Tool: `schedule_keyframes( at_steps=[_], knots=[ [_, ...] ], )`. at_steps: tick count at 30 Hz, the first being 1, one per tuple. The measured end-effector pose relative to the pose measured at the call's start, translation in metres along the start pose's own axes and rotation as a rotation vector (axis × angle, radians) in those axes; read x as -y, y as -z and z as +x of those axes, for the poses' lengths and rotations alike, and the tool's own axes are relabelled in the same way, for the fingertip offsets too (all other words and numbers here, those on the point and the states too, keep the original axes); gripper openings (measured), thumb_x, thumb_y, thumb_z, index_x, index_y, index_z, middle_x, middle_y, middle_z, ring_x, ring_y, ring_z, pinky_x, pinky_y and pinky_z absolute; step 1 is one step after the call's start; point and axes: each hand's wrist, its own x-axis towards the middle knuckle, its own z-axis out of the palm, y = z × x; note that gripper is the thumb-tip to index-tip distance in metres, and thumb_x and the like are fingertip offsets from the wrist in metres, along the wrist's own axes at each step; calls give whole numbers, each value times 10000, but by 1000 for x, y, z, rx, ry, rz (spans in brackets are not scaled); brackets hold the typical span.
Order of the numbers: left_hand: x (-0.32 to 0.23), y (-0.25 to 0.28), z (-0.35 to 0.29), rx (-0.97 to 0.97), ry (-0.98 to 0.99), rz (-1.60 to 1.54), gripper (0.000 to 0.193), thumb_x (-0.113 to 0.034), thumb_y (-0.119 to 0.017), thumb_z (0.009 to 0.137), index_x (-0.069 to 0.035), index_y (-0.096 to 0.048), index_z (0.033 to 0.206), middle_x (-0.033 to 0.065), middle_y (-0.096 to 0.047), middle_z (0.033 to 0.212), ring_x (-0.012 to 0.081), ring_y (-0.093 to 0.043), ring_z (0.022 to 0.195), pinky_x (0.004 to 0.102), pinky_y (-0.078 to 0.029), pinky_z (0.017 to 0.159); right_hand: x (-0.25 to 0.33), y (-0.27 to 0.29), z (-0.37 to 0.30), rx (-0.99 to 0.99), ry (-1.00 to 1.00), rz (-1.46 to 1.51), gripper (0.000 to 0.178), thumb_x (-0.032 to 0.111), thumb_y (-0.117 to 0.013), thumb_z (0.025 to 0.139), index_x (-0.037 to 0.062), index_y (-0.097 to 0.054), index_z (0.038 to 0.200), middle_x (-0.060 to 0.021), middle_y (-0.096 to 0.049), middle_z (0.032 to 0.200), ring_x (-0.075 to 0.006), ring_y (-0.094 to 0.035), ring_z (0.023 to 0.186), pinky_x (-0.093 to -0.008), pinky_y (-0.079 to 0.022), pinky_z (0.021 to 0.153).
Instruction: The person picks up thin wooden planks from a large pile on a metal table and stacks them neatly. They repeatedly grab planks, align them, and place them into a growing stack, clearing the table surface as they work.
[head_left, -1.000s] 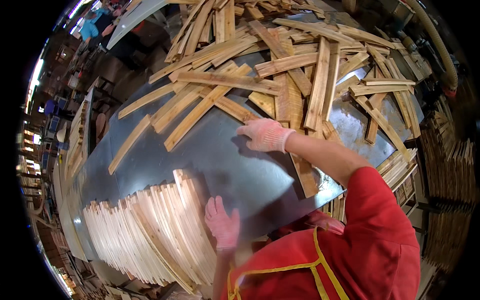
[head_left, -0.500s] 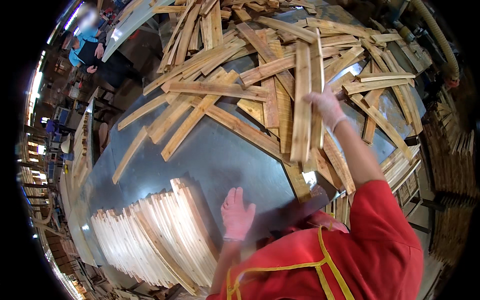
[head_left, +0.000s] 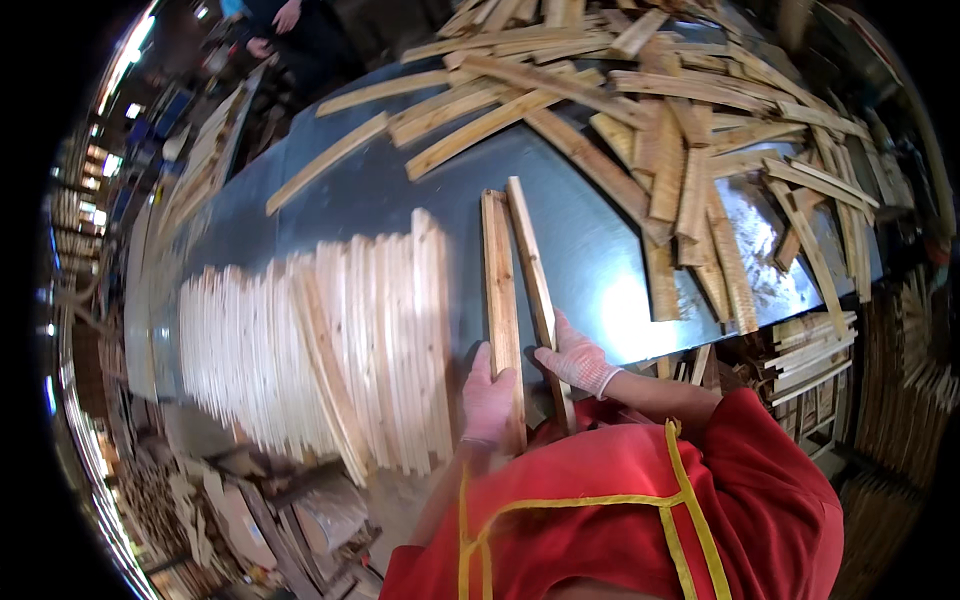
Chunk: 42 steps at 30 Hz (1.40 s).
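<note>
Two narrow wooden slats stand on edge side by side at the table's near side, with a gap between them. My gloved left hand is closed on the near end of the left wooden slat. The right wooden slat is gripped near its end by my gloved right hand. To the left of them, a tight row of pale slats stands edge to edge. One browner slat lies slanted across that row. The slats' nearest ends are partly hidden by my hands and red clothing.
A loose heap of wooden slats covers the far and right part of the dark metal table. Stacked wood stands beyond the right edge. At the upper left is a person in dark clothing. Scrap wood lies below left.
My right hand has come back from the heap to my front with wood. My left hand, empty and spread before, now grips one of the two slats. The view has shifted.
</note>
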Motion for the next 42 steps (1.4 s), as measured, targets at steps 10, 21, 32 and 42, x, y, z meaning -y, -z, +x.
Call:
schedule_keyframes(
  at_steps=[10, 21, 32, 42],
  knots=[
    [-39, 51, -48, -325, -404, 629, 676, -188, -735, 879, -19, -528, 1501, 267, -557, 1465, 488, -531, 1340, 542, -438, 1151, 44, -34, 80, 298, 632, 43, 595, 412, -672, 974, 17, -551, 1403, -225, -690, 1346, -382, -684, 1214, -447, -528, 1058],
    [-69, -33, -36, 117, -395, 779, 723, -249, -787, 843, -42, -549, 1494, 208, -514, 1543, 424, -526, 1377, 513, -447, 1151, -79, 278, 69, -847, -290, -3, 777, 399, -831, 802, -17, -552, 1397, -284, -708, 1265, -445, -679, 1199, -487, -542, 1026],
    [-86, -67, 47, -58, -374, 1103, 813, -442, -764, 867, -109, -481, 1553, 124, -465, 1596, 369, -386, 1496, 556, -299, 1233, -62, 241, 55, -133, 106, 1561, 396, 269, -741, 995, 20, -640, 1286, -115, -737, 1091, -246, -728, 957, -415, -624, 864],
    [-20, 41, -2, -66, -334, 1381, 956, -538, -807, 798, -116, -447, 1576, 99, -378, 1628, 345, -319, 1526, 564, -251, 1243, -85, 3, -58, -178, -48, 848, 595, 174, -792, 867, 35, -524, 1379, -114, -673, 1078, -237, -696, 963, -388, -591, 860]
  ],
)
